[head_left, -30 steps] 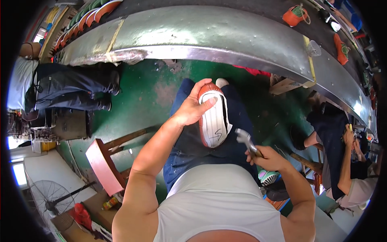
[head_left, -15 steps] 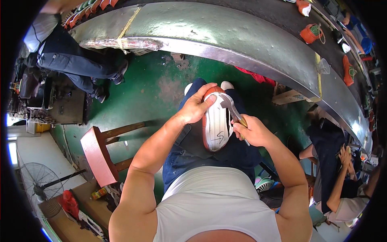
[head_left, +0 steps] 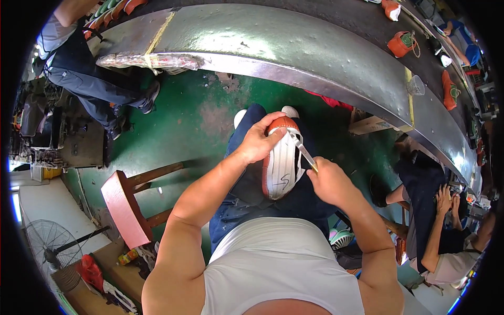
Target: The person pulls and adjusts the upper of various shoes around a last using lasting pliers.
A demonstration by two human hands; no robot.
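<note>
A reddish-brown shoe [head_left: 284,124] lies bottom up on my lap, toe pointing away from me. Its white underside [head_left: 281,165] has lengthwise lines and a dark handwritten mark near the heel end. My left hand [head_left: 261,140] grips the shoe at the toe's left side, thumb on the white underside and fingers around the outer edge. My right hand [head_left: 331,181] is closed around the handle of metal pincers [head_left: 304,150]. The pincers' head touches the shoe's right edge near the toe; whether the jaws hold material cannot be seen.
A long metal-edged bench [head_left: 315,68] curves across the front, with orange shoe parts [head_left: 401,44] on it. To my left stand a wooden stool [head_left: 123,210] and a wire fan [head_left: 44,241]. One person [head_left: 94,84] stands far left; another [head_left: 446,226] sits at right.
The pincers have turned at the toe's right edge, and my right hand has rolled over, its back now upward. The left hand stays on the toe. The view has shifted slightly.
</note>
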